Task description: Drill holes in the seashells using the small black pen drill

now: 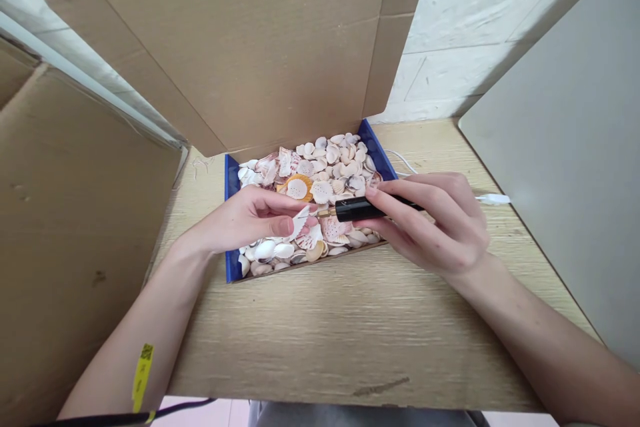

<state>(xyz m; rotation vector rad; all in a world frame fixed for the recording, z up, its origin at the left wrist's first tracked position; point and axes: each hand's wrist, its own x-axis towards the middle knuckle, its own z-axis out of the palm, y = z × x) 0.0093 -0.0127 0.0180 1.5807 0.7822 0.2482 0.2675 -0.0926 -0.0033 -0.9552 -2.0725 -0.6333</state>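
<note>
My left hand (pixel 265 215) pinches a white seashell (pixel 301 221) on edge between thumb and fingers, over a shallow box. In my right hand (pixel 435 220) is a black mini electric drill (pixel 353 209), gripped like a pen and pointing left. Its brass-coloured chuck (pixel 327 212) is right by the shell; whether the thin bit touches or enters it I cannot tell. Beneath both hands, the blue-sided box (pixel 233 177) is full of seashells. Among them lie an orange scallop shell (pixel 306 181) with a white shell on top and a pale shell (pixel 321 191), both pale ones dotted with small holes.
A tall cardboard panel (pixel 280 40) rises behind the box, and another cardboard piece (pixel 75 200) stands left. A grey-white board (pixel 560 113) leans at the right. A white cable (pixel 403 161) and white plug (pixel 494 199) lie on the wooden table (pixel 320 327).
</note>
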